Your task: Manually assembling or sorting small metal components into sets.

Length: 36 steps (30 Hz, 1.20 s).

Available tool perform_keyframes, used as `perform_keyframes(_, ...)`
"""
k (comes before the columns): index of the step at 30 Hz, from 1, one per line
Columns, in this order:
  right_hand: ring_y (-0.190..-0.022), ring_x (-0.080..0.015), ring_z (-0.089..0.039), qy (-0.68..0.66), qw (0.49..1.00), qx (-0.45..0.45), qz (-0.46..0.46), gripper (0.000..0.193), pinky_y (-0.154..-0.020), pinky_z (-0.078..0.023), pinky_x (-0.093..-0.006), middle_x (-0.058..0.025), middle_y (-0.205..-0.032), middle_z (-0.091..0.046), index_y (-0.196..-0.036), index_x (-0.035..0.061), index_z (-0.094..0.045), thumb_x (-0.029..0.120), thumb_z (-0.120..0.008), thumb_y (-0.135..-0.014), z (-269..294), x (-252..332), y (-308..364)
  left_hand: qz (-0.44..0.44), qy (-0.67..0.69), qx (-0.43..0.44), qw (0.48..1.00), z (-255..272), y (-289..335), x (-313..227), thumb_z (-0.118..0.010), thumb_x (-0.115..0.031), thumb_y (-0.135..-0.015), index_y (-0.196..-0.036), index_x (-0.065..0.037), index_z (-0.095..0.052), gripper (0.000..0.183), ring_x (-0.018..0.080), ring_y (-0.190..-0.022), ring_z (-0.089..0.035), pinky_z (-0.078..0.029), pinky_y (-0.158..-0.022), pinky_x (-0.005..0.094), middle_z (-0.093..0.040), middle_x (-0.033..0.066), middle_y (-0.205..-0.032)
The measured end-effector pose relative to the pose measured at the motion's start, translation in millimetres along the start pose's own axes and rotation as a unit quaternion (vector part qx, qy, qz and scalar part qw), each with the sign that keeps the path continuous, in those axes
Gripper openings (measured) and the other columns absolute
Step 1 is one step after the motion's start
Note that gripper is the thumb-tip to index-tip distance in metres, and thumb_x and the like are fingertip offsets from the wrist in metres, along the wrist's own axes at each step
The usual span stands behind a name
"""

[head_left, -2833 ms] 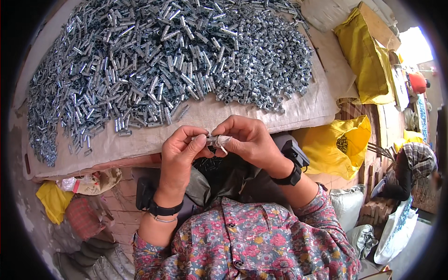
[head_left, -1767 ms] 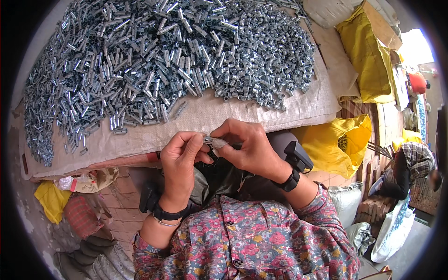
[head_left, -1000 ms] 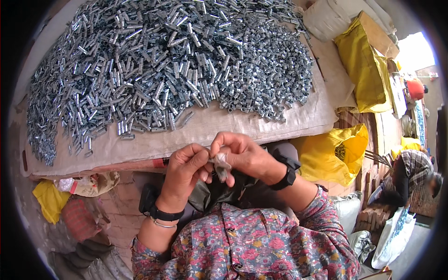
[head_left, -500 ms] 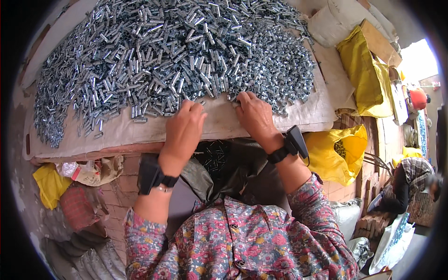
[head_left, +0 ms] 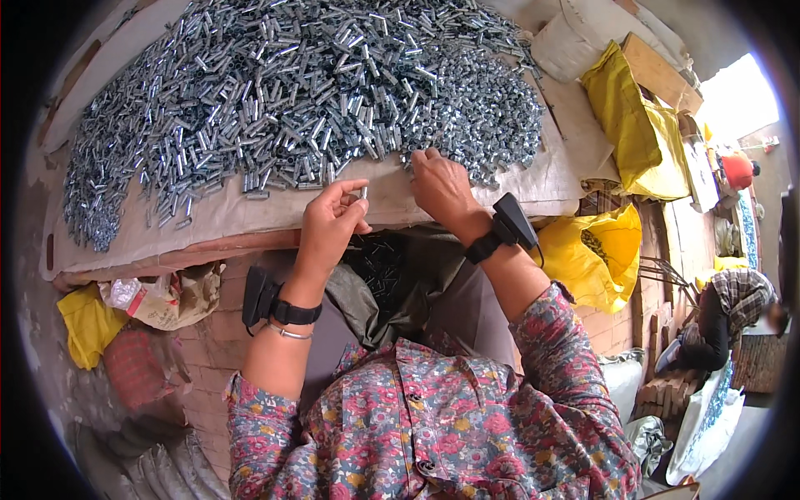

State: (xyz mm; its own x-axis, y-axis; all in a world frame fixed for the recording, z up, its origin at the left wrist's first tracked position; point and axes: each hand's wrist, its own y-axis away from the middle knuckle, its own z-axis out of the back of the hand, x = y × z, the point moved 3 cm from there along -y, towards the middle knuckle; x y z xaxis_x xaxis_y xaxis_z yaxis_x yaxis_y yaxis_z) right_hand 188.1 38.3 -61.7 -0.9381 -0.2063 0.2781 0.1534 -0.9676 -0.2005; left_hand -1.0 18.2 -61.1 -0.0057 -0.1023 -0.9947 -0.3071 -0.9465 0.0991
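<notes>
A wide heap of shiny metal sleeves covers the cloth-topped table in front of me. Between the thumb and fingers of my left hand stands a single metal sleeve, held upright just off the heap's near edge. My right hand reaches to the near edge of the shorter metal nuts or rings at the heap's right side. Its fingertips are pinched together there, and what they hold is hidden. Each wrist wears a black strapped device.
Below the table edge, dark thin pieces lie on dark cloth over my lap. An open yellow sack stands at the right, another yellow bag behind it. Farther right a person bends down. Bags sit at the lower left.
My left hand has drawn back from the heap's edge and turned, with a sleeve now showing in its fingers. The right hand remains at the edge of the short pieces. The view has shifted slightly.
</notes>
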Motion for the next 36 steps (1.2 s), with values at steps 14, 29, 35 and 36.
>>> perform_keyframes(14,-0.072,-0.0084,-0.061,-0.528,0.836,0.101,-0.111,0.019,-0.067,-0.049,-0.0228,-0.0053,-0.084,-0.064,-0.099,-0.0035,-0.060,0.008,-0.062,-0.084,38,36,52,0.053,0.255,-0.058,0.964,2,50,-12,-0.062,-0.013,-0.089,-0.101,-0.005,-0.052,0.018,0.0121,-0.069,-0.064,-0.057,-0.064,0.0265,-0.061,0.0032,-0.079)
perform_keyframes(29,-0.076,-0.0077,-0.061,-0.557,0.821,0.090,-0.094,0.019,-0.065,-0.049,-0.0204,-0.0055,-0.085,-0.064,-0.100,-0.0065,-0.058,-0.007,-0.059,-0.081,62,72,98,0.055,0.321,-0.024,0.945,-20,84,-24,-0.062,-0.010,-0.088,-0.098,-0.006,-0.053,0.015,0.0120,-0.071,-0.065,-0.056,-0.068,0.0256,-0.062,0.0030,-0.082)
perform_keyframes(35,-0.076,-0.0087,-0.062,-0.573,0.806,0.101,-0.111,0.019,-0.066,-0.051,-0.0213,-0.0063,-0.086,-0.064,-0.100,-0.0071,-0.058,-0.007,-0.058,-0.081,62,75,106,0.058,0.237,-0.028,0.969,-19,91,-28,-0.064,-0.014,-0.087,-0.099,-0.002,-0.059,0.017,0.0103,-0.070,-0.064,-0.053,-0.065,0.0207,-0.064,0.0040,-0.083)
perform_keyframes(36,-0.072,-0.0062,-0.059,-0.581,0.804,0.071,-0.106,0.019,-0.063,-0.049,-0.0213,-0.0048,-0.081,-0.064,-0.097,-0.0055,-0.060,-0.005,-0.060,-0.078,64,77,106,0.058,0.221,-0.033,0.973,-19,91,-27,-0.065,-0.015,-0.087,-0.098,-0.002,-0.061,0.018,0.0100,-0.069,-0.064,-0.053,-0.064,0.0200,-0.065,0.0046,-0.084)
